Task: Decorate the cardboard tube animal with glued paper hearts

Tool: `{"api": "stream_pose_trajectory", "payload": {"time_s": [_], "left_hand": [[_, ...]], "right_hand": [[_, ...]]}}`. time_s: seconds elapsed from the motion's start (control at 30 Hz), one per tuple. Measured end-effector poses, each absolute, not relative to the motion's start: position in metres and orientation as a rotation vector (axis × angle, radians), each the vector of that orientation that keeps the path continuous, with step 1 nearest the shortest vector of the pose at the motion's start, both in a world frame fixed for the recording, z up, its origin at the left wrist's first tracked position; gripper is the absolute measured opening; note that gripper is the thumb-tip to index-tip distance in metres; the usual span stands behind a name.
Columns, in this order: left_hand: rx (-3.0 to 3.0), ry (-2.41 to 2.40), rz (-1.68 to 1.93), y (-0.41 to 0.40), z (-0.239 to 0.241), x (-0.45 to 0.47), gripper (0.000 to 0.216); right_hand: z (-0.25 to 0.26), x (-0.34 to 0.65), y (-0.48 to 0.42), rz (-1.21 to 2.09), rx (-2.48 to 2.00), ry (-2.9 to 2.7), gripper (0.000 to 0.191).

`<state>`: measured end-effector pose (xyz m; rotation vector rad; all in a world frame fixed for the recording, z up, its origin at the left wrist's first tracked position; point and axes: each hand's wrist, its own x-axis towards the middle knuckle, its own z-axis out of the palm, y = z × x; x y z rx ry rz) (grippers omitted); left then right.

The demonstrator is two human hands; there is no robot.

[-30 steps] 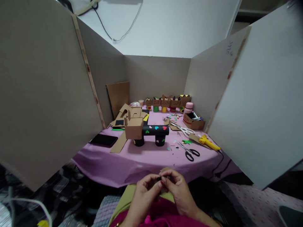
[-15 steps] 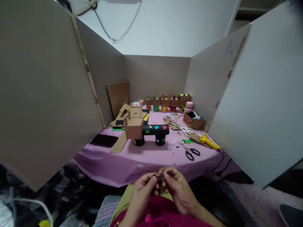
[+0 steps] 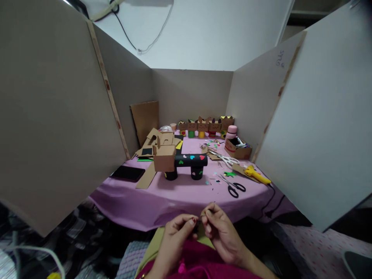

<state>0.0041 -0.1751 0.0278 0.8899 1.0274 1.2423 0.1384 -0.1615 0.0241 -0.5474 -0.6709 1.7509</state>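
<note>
My left hand (image 3: 180,230) is closed in a pinch over my lap, just off the table's front edge. My right hand (image 3: 219,228) pinches close beside it, fingertips slightly higher. Something small and dark seems to be between the fingers, too hidden to name. Beyond the hands, a cardboard animal figure stands on the table: a box head (image 3: 164,158) with pointed ears, a black tube body (image 3: 192,160) with coloured hearts, and black legs (image 3: 197,173). Scissors with black handles (image 3: 233,186) lie to the right of the figure.
A yellow glue gun (image 3: 257,174) with a cord rests at the right edge. White-handled scissors (image 3: 229,159) and a box of supplies (image 3: 238,148) lie behind. A phone (image 3: 128,173) and cardboard pieces are at left. Several cardboard-headed figures (image 3: 202,126) line the back.
My right hand has moved slightly up and to the right, and my left a little down. The fingertips are a bit farther apart. The things on the table have not moved.
</note>
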Motion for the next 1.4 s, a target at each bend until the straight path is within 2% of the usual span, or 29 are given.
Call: {"api": "stream_pose_trajectory", "payload": {"time_s": [0.43, 0.6, 0.77, 0.83, 1.07, 1.4], "left_hand": [[1.002, 1.013, 1.063, -0.174, 0.026, 0.008, 0.047], [1.109, 1.027, 1.041, -0.172, 0.025, -0.002, 0.037], [1.516, 1.17, 1.307, -0.168, 0.033, -0.008, 0.011], [1.622, 1.181, 1.303, -0.169, 0.033, -0.005, 0.008], [1.527, 1.005, 1.171, -0.174, 0.033, 0.008, 0.015], [0.974, 0.989, 1.067, -0.17, 0.012, 0.014, 0.045]], "right_hand": [[0.019, 0.144, -0.159, 1.815, -0.524, -0.64, 0.022], [0.02, 0.145, -0.16, 1.79, -0.534, -0.699, 0.02], [0.019, 0.141, -0.159, 1.611, -0.701, -0.745, 0.02], [0.017, 0.136, -0.159, 1.589, -0.735, -0.734, 0.022], [0.017, 0.124, -0.161, 1.621, -0.859, -0.847, 0.034], [0.004, 0.133, -0.157, 1.215, -0.997, -1.126, 0.025]]}}
